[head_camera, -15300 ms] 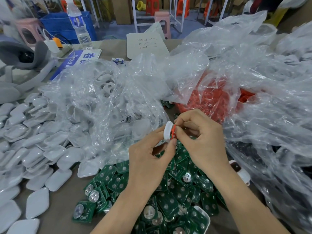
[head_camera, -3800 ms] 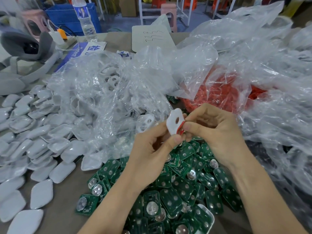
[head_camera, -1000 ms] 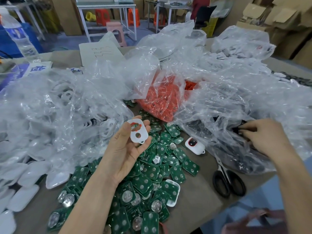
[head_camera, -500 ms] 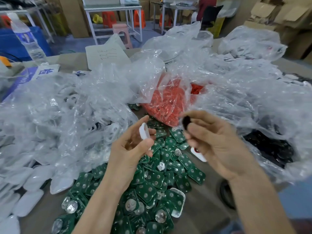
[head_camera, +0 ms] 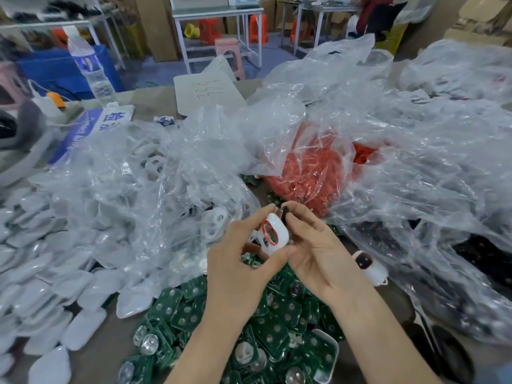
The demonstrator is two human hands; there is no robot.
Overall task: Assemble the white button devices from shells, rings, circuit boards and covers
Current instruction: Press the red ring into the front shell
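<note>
I have my left hand (head_camera: 238, 261) curled round a white plastic shell (head_camera: 274, 231), thumb under its lower edge and forefinger up along its far side. It is held above the table, tilted so its inner face looks towards me. A red ring (head_camera: 268, 233) sits in the shell's round opening. My right hand (head_camera: 318, 245) is just beside it and pinches a small black oval piece (head_camera: 285, 211) between thumb and fingertips, right at the shell's upper edge; I cannot tell whether the two touch.

Below both hands, a heap of green square circuit boards (head_camera: 279, 331) with round silver contacts spreads over the brown table (head_camera: 110, 353). To the left lie many white rounded plastic covers (head_camera: 41, 286), loosely overlapping. Behind them, a crumpled clear plastic bag (head_camera: 155, 176) holds more white parts. Beyond my hands, an open clear bag of orange-red rings (head_camera: 313, 173) rests against more plastic wrap. One white device with a dark round button (head_camera: 368, 266) lies on the table just right of my right wrist. Dark parts show through the clear bag on the far right (head_camera: 482, 253). At the back of the table stand a clear water bottle (head_camera: 94, 70) and a white sheet with handwriting (head_camera: 210, 92).
</note>
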